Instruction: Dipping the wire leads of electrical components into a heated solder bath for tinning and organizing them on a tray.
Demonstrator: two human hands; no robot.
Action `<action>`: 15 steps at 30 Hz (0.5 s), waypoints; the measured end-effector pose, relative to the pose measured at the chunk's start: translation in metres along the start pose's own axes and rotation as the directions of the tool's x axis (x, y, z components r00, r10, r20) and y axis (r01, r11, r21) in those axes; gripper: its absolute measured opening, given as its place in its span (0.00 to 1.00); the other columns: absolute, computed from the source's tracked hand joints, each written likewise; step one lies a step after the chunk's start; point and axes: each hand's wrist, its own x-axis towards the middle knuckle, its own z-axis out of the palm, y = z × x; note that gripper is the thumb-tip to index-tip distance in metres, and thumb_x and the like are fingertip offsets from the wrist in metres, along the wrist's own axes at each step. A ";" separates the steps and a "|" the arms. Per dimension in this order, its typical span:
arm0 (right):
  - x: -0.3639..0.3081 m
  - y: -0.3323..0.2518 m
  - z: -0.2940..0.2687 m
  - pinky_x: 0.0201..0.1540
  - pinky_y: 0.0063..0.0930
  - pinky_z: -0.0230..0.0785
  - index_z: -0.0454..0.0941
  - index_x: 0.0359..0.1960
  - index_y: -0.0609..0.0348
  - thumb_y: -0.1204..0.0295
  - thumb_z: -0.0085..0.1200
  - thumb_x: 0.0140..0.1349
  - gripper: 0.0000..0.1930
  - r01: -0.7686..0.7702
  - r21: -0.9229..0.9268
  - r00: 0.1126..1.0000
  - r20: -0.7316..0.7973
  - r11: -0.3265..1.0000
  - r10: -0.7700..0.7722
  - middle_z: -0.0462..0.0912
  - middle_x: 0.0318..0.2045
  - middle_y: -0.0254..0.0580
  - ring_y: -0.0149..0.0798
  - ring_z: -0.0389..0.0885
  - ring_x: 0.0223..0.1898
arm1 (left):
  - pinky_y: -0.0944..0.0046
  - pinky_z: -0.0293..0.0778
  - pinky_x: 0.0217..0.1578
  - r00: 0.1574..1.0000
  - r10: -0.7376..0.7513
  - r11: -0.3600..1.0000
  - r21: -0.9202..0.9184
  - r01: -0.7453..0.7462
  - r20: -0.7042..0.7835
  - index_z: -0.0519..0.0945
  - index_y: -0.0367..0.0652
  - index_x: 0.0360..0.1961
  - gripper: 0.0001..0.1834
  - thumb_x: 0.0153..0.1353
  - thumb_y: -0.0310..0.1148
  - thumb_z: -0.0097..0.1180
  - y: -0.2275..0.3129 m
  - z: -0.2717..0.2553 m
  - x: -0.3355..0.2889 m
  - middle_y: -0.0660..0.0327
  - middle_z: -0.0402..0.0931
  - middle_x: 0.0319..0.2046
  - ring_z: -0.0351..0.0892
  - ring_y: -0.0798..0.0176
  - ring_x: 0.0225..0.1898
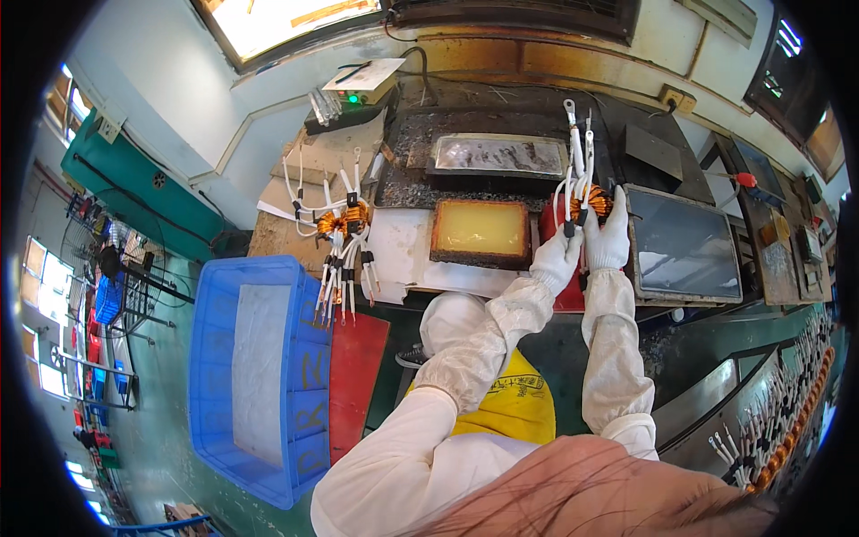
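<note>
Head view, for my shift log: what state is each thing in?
Right coil: upper leads pointing up
Left hand: gloved, at right coil's near side, grip unclear
Right hand: gloved, beside right coil, grip unclear
Left coil: on bench, leads spread
Pan: holding yellow material
Silver surface: dark-streaked
Blue crate: open, pale sheet inside
Indicator light: lit green
</note>
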 end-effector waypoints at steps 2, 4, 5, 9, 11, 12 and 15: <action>0.000 0.000 0.002 0.57 0.44 0.68 0.57 0.69 0.52 0.58 0.58 0.60 0.37 0.018 0.006 1.000 -0.007 1.000 -0.018 0.72 0.59 0.58 0.59 0.74 0.56 | 0.56 0.75 0.44 1.000 0.001 1.000 0.013 -0.001 -0.007 0.74 0.41 0.52 0.20 0.71 0.46 0.44 0.000 -0.002 -0.002 0.49 0.82 0.38 0.83 0.48 0.43; -0.003 -0.002 0.003 0.58 0.44 0.67 0.58 0.69 0.52 0.59 0.58 0.60 0.37 -0.018 0.019 1.000 0.006 1.000 0.018 0.72 0.59 0.58 0.59 0.74 0.56 | 0.55 0.75 0.43 1.000 0.014 1.000 0.000 -0.014 -0.009 0.74 0.43 0.53 0.20 0.70 0.47 0.45 -0.001 -0.004 -0.002 0.47 0.82 0.38 0.82 0.44 0.43; -0.003 -0.001 0.000 0.58 0.44 0.67 0.58 0.69 0.51 0.60 0.59 0.60 0.37 -0.027 0.032 1.000 0.008 0.999 0.027 0.71 0.59 0.58 0.59 0.74 0.56 | 0.53 0.75 0.43 0.999 -0.031 0.998 0.051 0.030 0.016 0.74 0.44 0.53 0.20 0.71 0.47 0.45 0.009 -0.006 -0.004 0.47 0.81 0.38 0.81 0.43 0.43; 0.002 0.006 0.004 0.63 0.40 0.62 0.58 0.68 0.63 0.62 0.58 0.61 0.36 0.065 0.107 0.998 0.014 0.992 -0.067 0.70 0.60 0.60 0.56 0.70 0.61 | 0.54 0.76 0.42 0.999 0.044 0.998 -0.048 -0.045 -0.033 0.74 0.45 0.53 0.19 0.71 0.47 0.45 0.004 -0.001 -0.002 0.47 0.81 0.36 0.82 0.45 0.41; 0.002 0.001 0.000 0.63 0.40 0.61 0.58 0.68 0.62 0.61 0.58 0.61 0.36 0.005 0.101 0.998 0.056 0.995 -0.011 0.69 0.61 0.60 0.56 0.70 0.62 | 0.54 0.76 0.41 0.999 0.026 1.000 -0.009 -0.026 -0.027 0.74 0.46 0.52 0.19 0.71 0.48 0.45 0.005 -0.001 -0.001 0.48 0.81 0.35 0.82 0.45 0.40; 0.004 0.007 0.001 0.63 0.39 0.62 0.58 0.68 0.62 0.60 0.58 0.62 0.37 0.003 0.074 0.998 0.058 0.997 -0.007 0.69 0.62 0.59 0.55 0.70 0.62 | 0.52 0.75 0.40 1.000 0.013 0.999 0.031 -0.013 -0.022 0.74 0.47 0.51 0.20 0.71 0.49 0.44 0.008 -0.002 -0.002 0.47 0.81 0.34 0.82 0.44 0.40; 0.006 0.013 0.006 0.61 0.39 0.64 0.58 0.69 0.59 0.58 0.57 0.61 0.37 0.023 0.037 0.999 0.033 0.999 -0.024 0.69 0.62 0.56 0.54 0.70 0.61 | 0.48 0.75 0.38 1.000 0.005 0.998 0.067 -0.005 -0.006 0.74 0.47 0.49 0.21 0.71 0.52 0.42 0.013 -0.005 -0.003 0.44 0.80 0.34 0.80 0.39 0.39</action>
